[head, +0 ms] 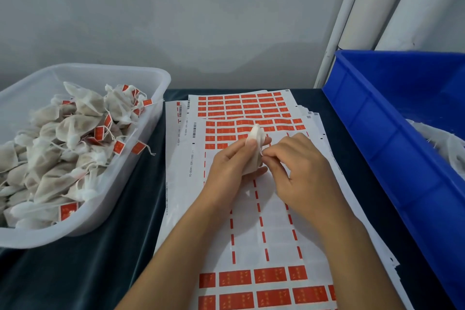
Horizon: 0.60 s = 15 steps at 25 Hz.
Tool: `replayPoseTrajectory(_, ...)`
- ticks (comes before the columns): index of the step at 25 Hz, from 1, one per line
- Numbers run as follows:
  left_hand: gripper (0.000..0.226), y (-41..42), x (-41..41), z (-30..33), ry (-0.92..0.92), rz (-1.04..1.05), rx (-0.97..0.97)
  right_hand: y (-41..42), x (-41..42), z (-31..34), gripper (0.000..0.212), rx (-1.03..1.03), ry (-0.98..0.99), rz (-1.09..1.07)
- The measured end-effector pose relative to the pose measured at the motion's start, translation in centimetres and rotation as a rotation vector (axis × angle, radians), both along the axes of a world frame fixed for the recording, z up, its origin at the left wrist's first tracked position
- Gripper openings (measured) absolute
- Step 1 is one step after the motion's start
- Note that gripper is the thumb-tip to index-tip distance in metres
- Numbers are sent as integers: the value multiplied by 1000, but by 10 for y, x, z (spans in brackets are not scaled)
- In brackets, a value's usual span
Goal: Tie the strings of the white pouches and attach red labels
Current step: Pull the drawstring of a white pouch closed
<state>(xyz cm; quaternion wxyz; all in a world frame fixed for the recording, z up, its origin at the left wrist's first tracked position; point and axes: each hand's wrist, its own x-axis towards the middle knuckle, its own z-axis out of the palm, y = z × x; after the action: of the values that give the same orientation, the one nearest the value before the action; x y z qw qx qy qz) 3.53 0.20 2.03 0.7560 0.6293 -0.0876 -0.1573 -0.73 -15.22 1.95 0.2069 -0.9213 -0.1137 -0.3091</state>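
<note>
My left hand grips a white pouch upright above the label sheets, thumb across its front. My right hand is right beside it, its fingertips pinching the thin string at the pouch's right edge. Below both hands lies a stack of sheets of red labels, with many middle rows peeled away and red labels left at the near and far ends.
A clear plastic tub on the left holds several tied pouches with red labels. A blue crate on the right holds more white pouches. A dark cloth covers the table. White tubes lean in the back right corner.
</note>
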Motion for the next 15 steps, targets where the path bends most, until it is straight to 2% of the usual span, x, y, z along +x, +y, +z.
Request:
replayPoseTrajectory(4, 34, -3, 0, -2, -154, -49, 125, 1, -3, 4, 13, 18, -62, 26)
replayPoseTrajectory(7, 39, -1, -2, 0, -245, -145, 243, 3, -3, 11, 10, 164, -89, -12)
replayPoseTrajectory(9, 32, -1, -4, 3, -247, -229, 263, 4, -4, 14, 4, 340, 32, -27)
replayPoseTrajectory(11, 29, -2, -4, 2, -277, -235, 336, 5, -6, 15, 10, 510, 193, -21)
replayPoseTrajectory(15, 20, -9, -6, -6, -407, -121, 501, 2, -5, 16, 10, 648, 238, -39)
